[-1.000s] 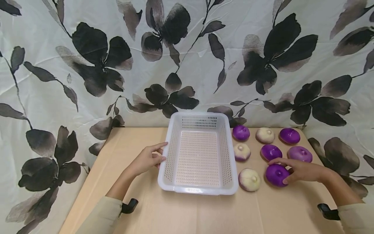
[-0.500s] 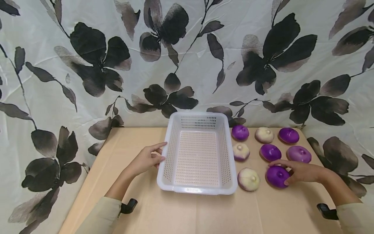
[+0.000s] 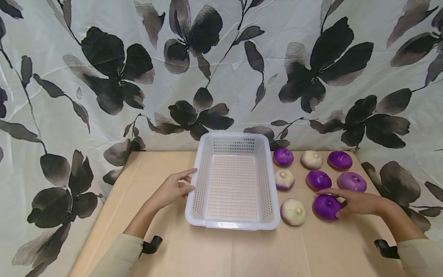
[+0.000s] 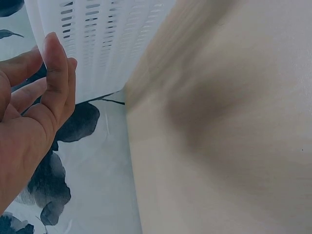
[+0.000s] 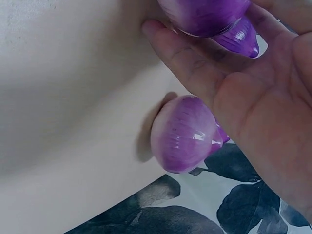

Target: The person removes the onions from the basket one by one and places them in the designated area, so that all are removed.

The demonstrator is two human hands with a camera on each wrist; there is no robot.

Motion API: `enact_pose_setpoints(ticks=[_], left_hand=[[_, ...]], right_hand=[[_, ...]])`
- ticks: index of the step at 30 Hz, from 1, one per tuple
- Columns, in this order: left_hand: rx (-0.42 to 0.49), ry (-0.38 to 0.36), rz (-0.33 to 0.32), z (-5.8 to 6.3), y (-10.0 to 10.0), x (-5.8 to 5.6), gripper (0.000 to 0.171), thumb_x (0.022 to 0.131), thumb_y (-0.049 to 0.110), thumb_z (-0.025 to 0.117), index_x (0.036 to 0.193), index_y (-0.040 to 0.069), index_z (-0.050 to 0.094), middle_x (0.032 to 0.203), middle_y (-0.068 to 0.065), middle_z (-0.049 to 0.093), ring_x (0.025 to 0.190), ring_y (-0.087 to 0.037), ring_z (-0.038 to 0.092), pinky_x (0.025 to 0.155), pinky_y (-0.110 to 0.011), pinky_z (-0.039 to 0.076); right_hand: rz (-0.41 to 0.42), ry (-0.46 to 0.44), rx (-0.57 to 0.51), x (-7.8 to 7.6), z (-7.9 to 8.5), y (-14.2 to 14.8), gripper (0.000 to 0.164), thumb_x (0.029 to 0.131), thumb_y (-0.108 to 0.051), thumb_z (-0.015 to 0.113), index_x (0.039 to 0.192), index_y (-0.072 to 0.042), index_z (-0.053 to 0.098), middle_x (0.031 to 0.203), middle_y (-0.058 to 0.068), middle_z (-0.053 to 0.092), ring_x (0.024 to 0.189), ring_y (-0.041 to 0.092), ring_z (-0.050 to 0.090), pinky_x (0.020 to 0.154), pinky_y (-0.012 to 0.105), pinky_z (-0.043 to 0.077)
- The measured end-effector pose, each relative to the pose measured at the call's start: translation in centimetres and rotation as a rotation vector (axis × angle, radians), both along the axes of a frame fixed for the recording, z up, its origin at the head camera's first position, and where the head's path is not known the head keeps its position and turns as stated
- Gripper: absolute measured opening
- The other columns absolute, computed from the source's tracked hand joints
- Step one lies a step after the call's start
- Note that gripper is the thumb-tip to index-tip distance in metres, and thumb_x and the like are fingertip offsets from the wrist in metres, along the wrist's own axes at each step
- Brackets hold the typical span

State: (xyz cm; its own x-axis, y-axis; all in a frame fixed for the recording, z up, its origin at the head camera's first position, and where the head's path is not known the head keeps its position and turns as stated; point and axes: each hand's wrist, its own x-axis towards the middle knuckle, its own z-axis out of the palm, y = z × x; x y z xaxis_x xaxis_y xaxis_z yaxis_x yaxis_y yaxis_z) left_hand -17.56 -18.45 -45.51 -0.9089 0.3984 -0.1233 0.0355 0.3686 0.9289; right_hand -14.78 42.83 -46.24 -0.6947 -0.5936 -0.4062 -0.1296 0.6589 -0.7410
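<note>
A white perforated plastic basket stands on the table, with nothing inside it. My left hand grips its left rim between thumb and fingers; in the left wrist view the fingertips meet the basket's outer wall. On the right, my right hand holds a glossy purple onion, thumb on the near side and fingers over the far side. The right wrist view shows this onion partly cut off by the frame's top edge, fingers curled beside it.
Several other onions sit in rows right of the basket: purple ones, a lighter purple one and whitish ones with purple undersides. A floral cloth hangs behind the wooden table.
The view has shifted slightly, moving everything a little to the left in the frame. Both hands keep their places on the basket and the onion.
</note>
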Motion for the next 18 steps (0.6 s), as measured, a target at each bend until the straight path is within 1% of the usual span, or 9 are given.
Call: enact_pose_setpoints(ticks=[1,3,6,8,9,11,13,15,18], left_hand=[[0.000,0.000,0.000,0.0,0.0,0.0,0.064,0.096,-0.003,0.066,0.155,0.000,0.043,0.113,-0.025,0.058,0.076,-0.020,0.067,0.064,-0.040,0.063],[-0.001,0.000,0.000,0.1,0.0,0.1,0.064,0.096,-0.003,0.066,0.155,0.000,0.043,0.114,-0.025,0.058,0.076,-0.020,0.067,0.065,-0.040,0.063],[-0.002,-0.001,0.006,0.3,0.0,0.2,0.064,0.096,-0.003,0.066,0.155,0.001,0.043,0.114,-0.025,0.058,0.076,-0.020,0.067,0.064,-0.037,0.062],[0.002,-0.004,0.005,0.4,0.0,0.2,0.064,0.096,-0.003,0.065,0.155,0.000,0.043,0.114,-0.025,0.058,0.076,-0.020,0.066,0.063,-0.033,0.062],[0.005,-0.005,0.003,0.4,0.0,0.2,0.064,0.096,-0.003,0.065,0.155,0.000,0.043,0.114,-0.025,0.058,0.076,-0.020,0.066,0.062,-0.032,0.061],[0.010,-0.006,0.000,0.4,0.0,0.2,0.064,0.096,-0.003,0.065,0.155,0.000,0.042,0.114,-0.026,0.058,0.076,-0.019,0.067,0.062,-0.031,0.061],[0.012,-0.008,-0.002,0.4,0.0,0.2,0.064,0.096,-0.003,0.065,0.155,0.000,0.042,0.114,-0.026,0.058,0.076,-0.020,0.067,0.063,-0.033,0.062],[0.006,-0.005,0.001,0.3,0.0,0.2,0.064,0.096,-0.003,0.065,0.155,0.000,0.042,0.114,-0.026,0.058,0.076,-0.020,0.067,0.063,-0.036,0.063],[-0.009,0.007,0.006,0.3,-0.1,0.3,0.064,0.096,-0.002,0.066,0.155,0.001,0.042,0.115,-0.026,0.058,0.076,-0.020,0.067,0.065,-0.041,0.063]], right_hand=[[0.001,0.001,-0.005,0.0,0.0,0.0,0.077,0.088,-0.016,0.078,0.155,-0.006,0.042,0.154,0.037,0.034,0.119,-0.015,0.045,0.088,0.016,0.051],[0.000,0.001,-0.006,0.0,0.0,0.0,0.076,0.088,-0.016,0.078,0.155,-0.005,0.042,0.154,0.037,0.034,0.116,-0.020,0.041,0.089,0.018,0.051],[-0.008,0.003,0.005,0.0,0.0,0.0,0.076,0.088,-0.016,0.078,0.155,-0.005,0.042,0.154,0.036,0.034,0.115,-0.020,0.042,0.092,0.027,0.054],[-0.010,0.011,0.014,0.0,0.1,-0.1,0.076,0.088,-0.016,0.078,0.154,-0.005,0.042,0.154,0.035,0.035,0.116,-0.020,0.042,0.092,0.030,0.055],[-0.012,0.014,0.016,0.0,0.2,-0.1,0.076,0.088,-0.017,0.078,0.154,-0.005,0.042,0.154,0.035,0.036,0.116,-0.019,0.043,0.092,0.031,0.055],[-0.012,0.020,0.018,0.0,0.3,0.0,0.076,0.088,-0.017,0.078,0.154,-0.004,0.042,0.153,0.035,0.037,0.118,-0.014,0.046,0.092,0.028,0.055],[-0.015,0.020,0.021,0.0,0.5,0.0,0.075,0.088,-0.017,0.078,0.153,-0.005,0.043,0.151,0.035,0.040,0.124,-0.001,0.051,0.089,0.023,0.054],[-0.020,0.004,0.010,0.0,0.7,0.1,0.074,0.090,-0.016,0.077,0.154,-0.004,0.042,0.147,0.035,0.042,0.128,0.020,0.056,0.088,0.020,0.053],[-0.029,-0.019,-0.008,0.0,1.3,0.3,0.073,0.092,-0.014,0.075,0.154,-0.002,0.039,0.143,0.037,0.044,0.126,0.049,0.054,0.087,0.017,0.054]])
